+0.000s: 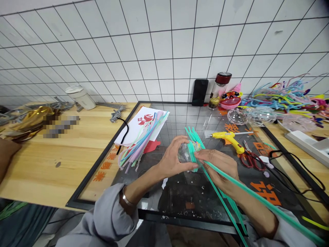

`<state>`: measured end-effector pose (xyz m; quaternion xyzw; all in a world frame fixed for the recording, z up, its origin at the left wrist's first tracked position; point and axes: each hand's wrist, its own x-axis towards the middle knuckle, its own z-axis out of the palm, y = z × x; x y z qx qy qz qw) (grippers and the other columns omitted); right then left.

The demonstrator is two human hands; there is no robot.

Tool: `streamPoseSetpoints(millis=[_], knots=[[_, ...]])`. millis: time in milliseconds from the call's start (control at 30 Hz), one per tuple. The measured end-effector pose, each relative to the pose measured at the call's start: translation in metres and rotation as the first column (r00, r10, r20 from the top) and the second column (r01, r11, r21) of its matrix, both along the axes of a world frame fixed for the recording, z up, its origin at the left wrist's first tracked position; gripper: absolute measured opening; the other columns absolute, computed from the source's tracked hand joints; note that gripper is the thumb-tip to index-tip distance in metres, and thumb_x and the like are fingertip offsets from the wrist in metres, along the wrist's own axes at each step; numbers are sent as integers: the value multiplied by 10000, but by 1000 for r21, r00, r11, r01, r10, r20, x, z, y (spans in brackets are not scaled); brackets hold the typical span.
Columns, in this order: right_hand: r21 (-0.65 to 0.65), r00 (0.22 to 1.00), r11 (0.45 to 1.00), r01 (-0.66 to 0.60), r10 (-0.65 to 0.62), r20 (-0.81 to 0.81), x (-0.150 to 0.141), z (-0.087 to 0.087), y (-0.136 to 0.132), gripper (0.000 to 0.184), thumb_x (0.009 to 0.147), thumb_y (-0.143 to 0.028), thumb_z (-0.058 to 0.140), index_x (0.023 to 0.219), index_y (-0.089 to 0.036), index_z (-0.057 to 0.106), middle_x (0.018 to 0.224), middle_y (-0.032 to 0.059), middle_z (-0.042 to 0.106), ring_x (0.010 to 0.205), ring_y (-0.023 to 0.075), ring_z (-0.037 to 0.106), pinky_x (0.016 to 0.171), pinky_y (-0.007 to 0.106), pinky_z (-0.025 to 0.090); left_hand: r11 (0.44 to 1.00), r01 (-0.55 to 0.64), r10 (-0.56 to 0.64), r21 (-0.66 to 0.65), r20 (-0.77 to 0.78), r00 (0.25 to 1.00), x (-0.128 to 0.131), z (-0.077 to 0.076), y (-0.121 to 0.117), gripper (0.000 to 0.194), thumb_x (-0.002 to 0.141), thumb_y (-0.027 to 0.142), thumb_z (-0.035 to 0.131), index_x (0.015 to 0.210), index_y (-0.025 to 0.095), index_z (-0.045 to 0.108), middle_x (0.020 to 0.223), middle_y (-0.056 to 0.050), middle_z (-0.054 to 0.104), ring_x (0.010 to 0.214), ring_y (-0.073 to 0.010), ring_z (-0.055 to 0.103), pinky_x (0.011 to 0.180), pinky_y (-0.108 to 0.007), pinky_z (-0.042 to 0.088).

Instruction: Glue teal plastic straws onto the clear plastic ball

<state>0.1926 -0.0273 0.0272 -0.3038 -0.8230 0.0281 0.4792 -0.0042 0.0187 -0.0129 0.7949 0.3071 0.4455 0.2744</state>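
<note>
My left hand (pixel 173 156) grips a clear, rounded plastic piece (pixel 183 153), its thumb below and fingers over the top. Teal pipe cleaner strips (pixel 191 151) lie across the side of that piece. At its right edge my right hand (pixel 221 166) pinches a long teal pipe cleaner (pixel 246 186), which trails to the lower right past the forearm. More teal pipe cleaners (pixel 217 192) lie beneath my right hand, with their far tips showing beyond the plastic piece. Small coloured bits sit at the top of the piece, too small to name.
A yellow glue gun (pixel 231 139) and red-handled scissors (pixel 253 159) lie at the right. Left are pastel pipe cleaners (pixel 140 144) on white paper (pixel 131 127). A phone (pixel 199 92) and bottle (pixel 218 91) stand by the wall. Coloured pipe cleaners (pixel 277 97) are heaped far right.
</note>
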Motion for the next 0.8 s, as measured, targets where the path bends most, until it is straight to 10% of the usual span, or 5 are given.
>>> streamPoseSetpoints(millis=[800], knots=[[24, 1000, 1000, -20, 20, -8, 1, -2, 2, 290, 837, -9, 557, 1039, -186, 667, 933, 82, 762, 876, 177, 730, 783, 306, 598, 1000, -14, 14, 17, -45, 999, -1, 5, -1, 549, 684, 360, 828, 1117, 199, 533, 1281, -160, 557, 1230, -298, 545, 1012, -494, 460]])
